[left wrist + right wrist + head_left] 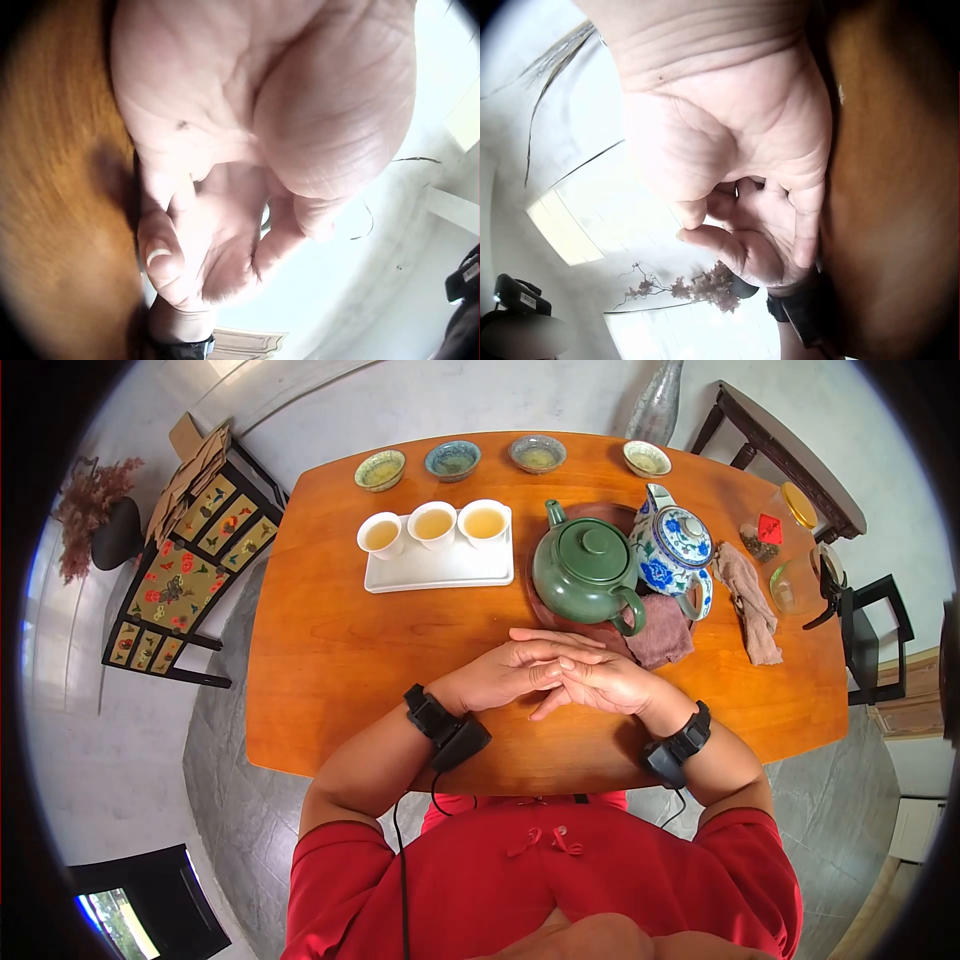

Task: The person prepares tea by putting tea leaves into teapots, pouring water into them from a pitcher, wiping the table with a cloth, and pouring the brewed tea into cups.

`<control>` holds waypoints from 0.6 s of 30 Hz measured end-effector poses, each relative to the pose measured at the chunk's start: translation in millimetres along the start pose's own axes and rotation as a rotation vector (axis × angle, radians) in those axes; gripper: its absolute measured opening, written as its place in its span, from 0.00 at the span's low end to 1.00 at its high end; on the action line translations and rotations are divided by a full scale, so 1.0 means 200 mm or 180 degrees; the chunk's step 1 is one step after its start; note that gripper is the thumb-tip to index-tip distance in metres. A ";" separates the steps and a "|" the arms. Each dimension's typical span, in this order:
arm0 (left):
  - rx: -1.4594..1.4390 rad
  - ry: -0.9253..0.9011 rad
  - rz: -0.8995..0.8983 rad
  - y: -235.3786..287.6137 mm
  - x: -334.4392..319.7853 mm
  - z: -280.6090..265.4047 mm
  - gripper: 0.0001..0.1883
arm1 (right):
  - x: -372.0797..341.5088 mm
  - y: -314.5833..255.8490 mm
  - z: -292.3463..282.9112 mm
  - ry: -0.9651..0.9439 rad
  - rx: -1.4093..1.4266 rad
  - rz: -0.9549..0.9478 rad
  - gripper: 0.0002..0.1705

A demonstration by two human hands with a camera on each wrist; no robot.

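Observation:
My left hand (485,678) and right hand (618,685) meet above the near half of the wooden table, their fingers loosely laced together. Both wrist views show the palms facing each other, fingers relaxed, with nothing between them. Just beyond the hands, a green teapot (582,582) and a blue-and-white porcelain teapot (660,573) stand on a round brown tray (613,513). A folded brown cloth (664,635) lies against that tray. To the left, a white rectangular tray (440,573) bears three white cups filled with pale yellow tea, the middle one being a cup (434,540).
Several small glazed bowls line the far edge, among them a blue bowl (452,472). A second brown cloth (748,608) lies at the right, near a yellow-lidded glass jar (790,510) and another glass jar (790,588). A painted cabinet (185,585) stands left of the table (330,660).

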State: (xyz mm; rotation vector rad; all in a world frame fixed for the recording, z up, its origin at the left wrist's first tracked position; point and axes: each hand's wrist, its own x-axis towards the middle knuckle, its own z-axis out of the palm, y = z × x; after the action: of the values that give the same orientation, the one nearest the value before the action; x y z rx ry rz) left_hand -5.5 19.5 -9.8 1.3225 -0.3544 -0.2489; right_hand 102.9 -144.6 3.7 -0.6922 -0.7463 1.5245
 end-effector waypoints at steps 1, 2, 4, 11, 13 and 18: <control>-0.0113 0.0022 -0.0062 0.00 0.00 0.00 0.21 | 0.00 0.00 0.00 0.0010 0.0007 0.0011 0.42; -0.0227 0.0043 -0.0121 0.00 0.00 0.01 0.22 | 0.00 0.00 0.00 0.0023 0.0014 0.0022 0.42; -0.0317 0.0094 -0.0239 -0.03 -0.02 0.00 0.22 | 0.00 0.00 0.00 0.0027 0.0012 0.0029 0.42; -0.1215 0.0017 -0.0032 -0.02 -0.01 0.01 0.22 | 0.00 0.02 -0.01 0.0038 0.0029 0.0107 0.40; -0.1352 -0.0035 0.0005 -0.01 0.00 0.01 0.22 | 0.00 0.01 0.00 0.0066 -0.0032 0.0088 0.40; -0.1445 -0.0083 0.0068 0.01 0.01 0.02 0.21 | 0.00 0.00 0.02 0.0186 -0.0226 0.0113 0.39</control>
State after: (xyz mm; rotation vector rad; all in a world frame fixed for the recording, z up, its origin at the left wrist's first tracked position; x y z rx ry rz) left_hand -5.4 15.4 -6.7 0.8689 -0.3113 -0.3085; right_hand 100.5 -144.6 5.9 -0.8034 -0.7504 1.5093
